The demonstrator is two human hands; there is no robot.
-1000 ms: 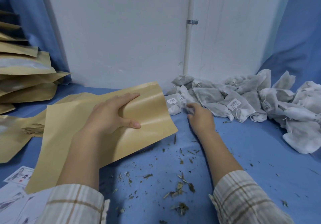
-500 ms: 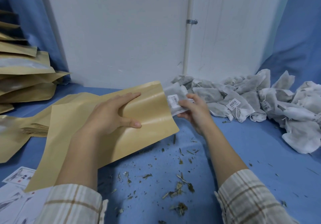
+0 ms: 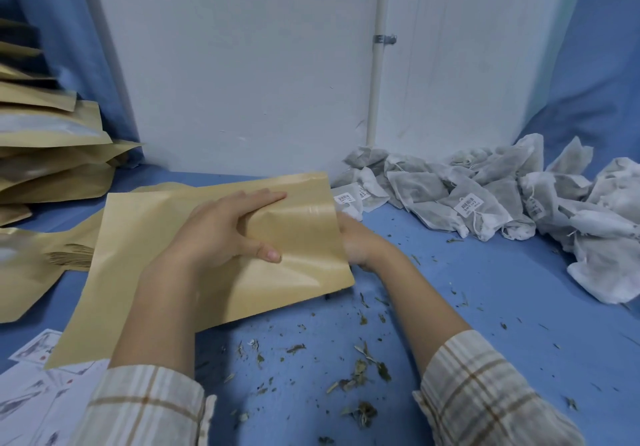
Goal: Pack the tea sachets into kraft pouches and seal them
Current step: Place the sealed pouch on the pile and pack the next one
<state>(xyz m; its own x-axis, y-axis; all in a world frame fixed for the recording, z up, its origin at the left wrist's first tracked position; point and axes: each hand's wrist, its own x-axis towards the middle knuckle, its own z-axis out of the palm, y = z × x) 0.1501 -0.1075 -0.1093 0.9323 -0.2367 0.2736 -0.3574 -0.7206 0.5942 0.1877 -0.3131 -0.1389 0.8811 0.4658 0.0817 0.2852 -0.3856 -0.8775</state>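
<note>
- Upper left of the frame: stack of kraft pouches (image 3: 48,140), seemingly already packed.
- Centre: left hand (image 3: 221,234) pinches the open kraft pouch (image 3: 298,255).
- Right hand (image 3: 360,244) reaches into its mouth; grip hidden, cannot tell.
- Right: many tea sachets (image 3: 485,203) remain unpacked.

Loose dried leaf bits (image 3: 360,369) lay scattered across the blue cloth (image 3: 502,293), printed cards (image 3: 31,386) sat bottom-left, and a white pipe (image 3: 376,75) ran down the wall (image 3: 242,64).

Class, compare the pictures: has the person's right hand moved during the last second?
Yes. The right hand has drawn back from the heap of white mesh tea sachets leftward to the open mouth of the brown kraft pouch.
</note>
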